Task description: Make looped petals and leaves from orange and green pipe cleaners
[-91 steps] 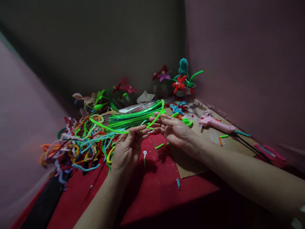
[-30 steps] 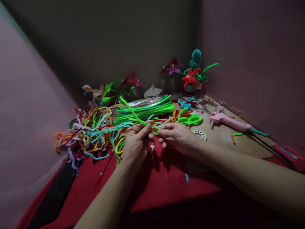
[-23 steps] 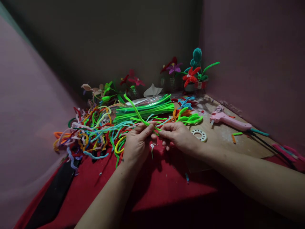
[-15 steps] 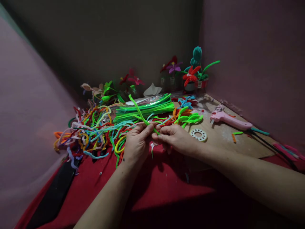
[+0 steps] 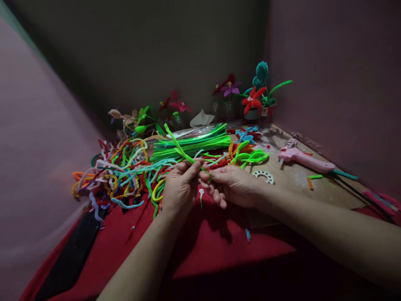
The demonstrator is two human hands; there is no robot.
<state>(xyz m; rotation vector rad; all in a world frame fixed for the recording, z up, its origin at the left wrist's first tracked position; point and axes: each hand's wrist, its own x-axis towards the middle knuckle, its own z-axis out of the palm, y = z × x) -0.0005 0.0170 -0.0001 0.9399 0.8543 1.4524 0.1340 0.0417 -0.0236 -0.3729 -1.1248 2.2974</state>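
Observation:
Between thumb and fingers, my left hand [image 5: 183, 184] pinches a bright green pipe cleaner [image 5: 178, 146], whose long end points up and to the left. My right hand [image 5: 233, 184] grips the lower end of the same pipe cleaner between thumb and index finger, its other fingers loosely curled. The two hands almost touch. Just below them, a small white flower piece with a green stem [image 5: 201, 196] lies on the red cloth [image 5: 200, 251]. Behind the hands rests a bundle of green pipe cleaners [image 5: 191, 144] in clear plastic.
Tangled coloured pipe cleaners [image 5: 125, 167] are heaped at left, above a black flat object [image 5: 72, 255]. At right, a pink glue gun [image 5: 308, 159] and a white ring with holes [image 5: 269, 176] lie on a board [image 5: 291, 192]. Pipe-cleaner flowers [image 5: 253, 99] stand behind.
The fingers of my right hand have loosened and spread a little below the pipe cleaner. Both hands still hold it in nearly the same place. The view has shifted slightly.

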